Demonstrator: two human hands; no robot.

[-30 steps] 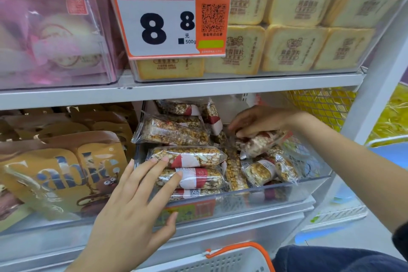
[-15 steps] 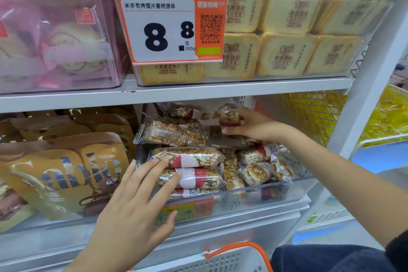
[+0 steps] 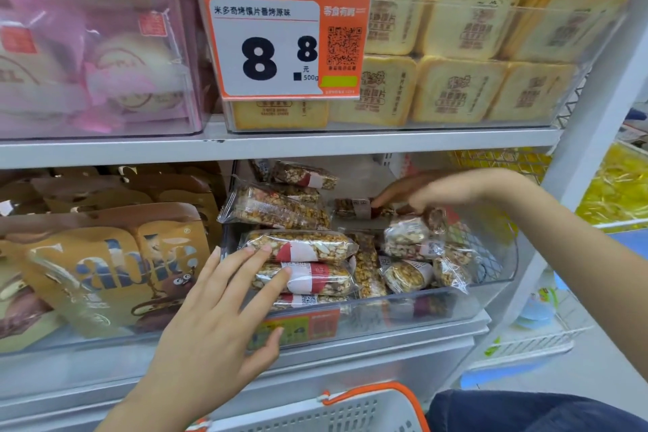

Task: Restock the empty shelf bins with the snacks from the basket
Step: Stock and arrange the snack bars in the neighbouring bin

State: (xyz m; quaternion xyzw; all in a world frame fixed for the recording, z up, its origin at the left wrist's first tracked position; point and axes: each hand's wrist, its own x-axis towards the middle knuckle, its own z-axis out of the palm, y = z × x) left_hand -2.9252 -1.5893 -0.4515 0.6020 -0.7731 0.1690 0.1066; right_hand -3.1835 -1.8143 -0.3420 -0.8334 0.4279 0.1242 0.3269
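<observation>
A clear shelf bin (image 3: 491, 295) on the lower shelf holds several nut snack bars in clear wrappers with red and white labels. My left hand (image 3: 224, 323) lies flat with straight fingers against the stacked bars (image 3: 308, 277) at the bin's front left, its thumb on the bin's front wall. My right hand (image 3: 424, 193), blurred, reaches deep into the bin and pinches the right end of one snack bar (image 3: 354, 209) lying at the back. The white basket (image 3: 315, 412) with an orange handle shows at the bottom edge.
Brown snack bags (image 3: 115, 266) fill the bin to the left. The shelf above carries toast packs (image 3: 456, 91) behind an orange 8.8 price tag (image 3: 280, 46) and pink packs (image 3: 87, 56). A white upright post (image 3: 592, 151) and yellow goods (image 3: 620, 186) stand to the right.
My right hand has carried a bar from the front right heap to the back of the bin and lowered it there. My left hand has stayed on the front stack.
</observation>
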